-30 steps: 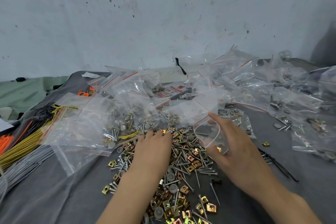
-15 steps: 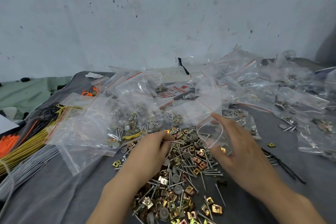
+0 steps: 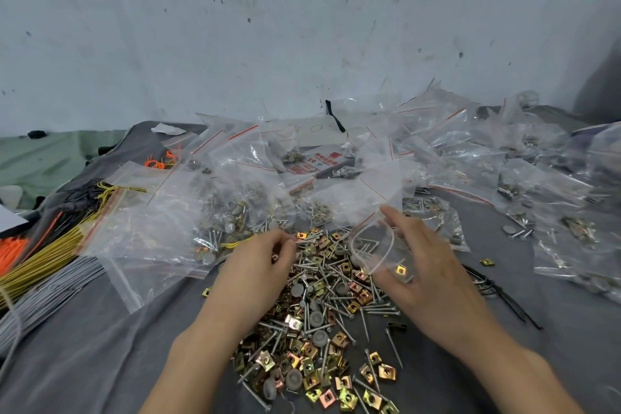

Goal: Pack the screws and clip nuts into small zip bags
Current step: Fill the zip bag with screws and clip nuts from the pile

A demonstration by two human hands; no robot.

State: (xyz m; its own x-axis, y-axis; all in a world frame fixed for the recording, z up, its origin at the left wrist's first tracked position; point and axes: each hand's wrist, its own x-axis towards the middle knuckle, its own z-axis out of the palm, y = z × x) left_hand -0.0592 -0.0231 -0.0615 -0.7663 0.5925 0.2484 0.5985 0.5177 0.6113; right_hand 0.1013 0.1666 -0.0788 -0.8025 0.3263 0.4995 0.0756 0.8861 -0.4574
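Lower centre: screw-and-nut pile (image 3: 319, 312) on tabletop (image 3: 100, 363) | mid-frame, left: left hand (image 3: 255, 276), fingers curled together at pile's far edge, contents unseen | just right of it: bag (image 3: 373, 245) pinched by right hand (image 3: 426, 276), mouth gaping leftward toward left fingers | beyond: filled bags (image 3: 470, 151).

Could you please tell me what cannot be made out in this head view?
Head view:
Whether the left hand holds anything: its curled fingers hide it.
The count inside the bag in the right hand: plastic glare hides it.
Print on the red label: too small, bags overlap it.
The wires' length: cut off by the left edge.
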